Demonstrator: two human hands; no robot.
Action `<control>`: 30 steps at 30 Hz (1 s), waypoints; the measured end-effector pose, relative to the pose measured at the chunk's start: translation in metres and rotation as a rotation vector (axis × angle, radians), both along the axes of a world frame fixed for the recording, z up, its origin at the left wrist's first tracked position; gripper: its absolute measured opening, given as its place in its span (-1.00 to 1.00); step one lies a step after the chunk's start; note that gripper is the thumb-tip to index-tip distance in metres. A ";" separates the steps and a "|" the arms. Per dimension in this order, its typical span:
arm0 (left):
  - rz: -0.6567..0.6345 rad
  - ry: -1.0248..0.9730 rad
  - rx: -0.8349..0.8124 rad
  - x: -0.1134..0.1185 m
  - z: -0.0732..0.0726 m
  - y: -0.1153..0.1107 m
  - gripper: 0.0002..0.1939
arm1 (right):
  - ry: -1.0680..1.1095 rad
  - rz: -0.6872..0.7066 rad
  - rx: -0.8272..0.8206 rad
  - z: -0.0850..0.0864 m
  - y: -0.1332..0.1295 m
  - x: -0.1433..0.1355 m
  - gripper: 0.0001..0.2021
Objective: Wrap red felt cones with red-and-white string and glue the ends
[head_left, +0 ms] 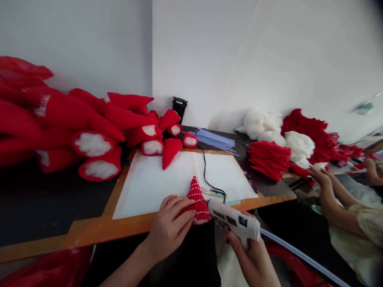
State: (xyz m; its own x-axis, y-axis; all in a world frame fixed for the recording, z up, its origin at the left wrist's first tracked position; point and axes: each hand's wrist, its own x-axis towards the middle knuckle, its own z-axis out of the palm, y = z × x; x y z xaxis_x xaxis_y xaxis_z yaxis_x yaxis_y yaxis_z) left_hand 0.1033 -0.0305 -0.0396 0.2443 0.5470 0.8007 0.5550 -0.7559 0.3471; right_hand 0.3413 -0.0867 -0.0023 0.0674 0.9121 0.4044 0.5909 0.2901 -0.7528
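A small red felt cone (196, 191) wound with red-and-white twisted cord stands tilted at the board's front edge. My left hand (172, 225) grips it from the left, fingers laid across its side. My right hand (251, 255) is wrapped round the handle of a white hot glue gun (233, 219). The gun's nozzle points left and meets or nearly meets the cone's right side; the exact contact is too small to tell. A long translucent glue stick (299, 253) sticks out of the gun's back. White stuffing shows faintly at the cone's base.
Stuffed red cones (98, 145) are heaped at left, smaller ones (172, 151) behind the white board (158, 187). Glue sticks (212, 140), a black cup (179, 107), a cord (205, 167), red felt pieces (269, 159) and white stuffing (260, 123) lie around. At right, a co-worker's hands (321, 179) work.
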 end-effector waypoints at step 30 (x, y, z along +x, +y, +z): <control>-0.020 -0.037 -0.008 0.003 -0.006 0.002 -0.76 | -0.181 0.123 -0.056 0.018 0.023 -0.002 -0.69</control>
State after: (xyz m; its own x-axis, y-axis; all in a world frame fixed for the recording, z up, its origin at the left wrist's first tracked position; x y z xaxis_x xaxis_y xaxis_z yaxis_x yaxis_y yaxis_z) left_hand 0.1062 -0.0283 -0.0455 0.2252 0.5491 0.8048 0.5267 -0.7636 0.3736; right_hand 0.3389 -0.0635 0.0154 -0.1149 0.9304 0.3482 0.6808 0.3290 -0.6544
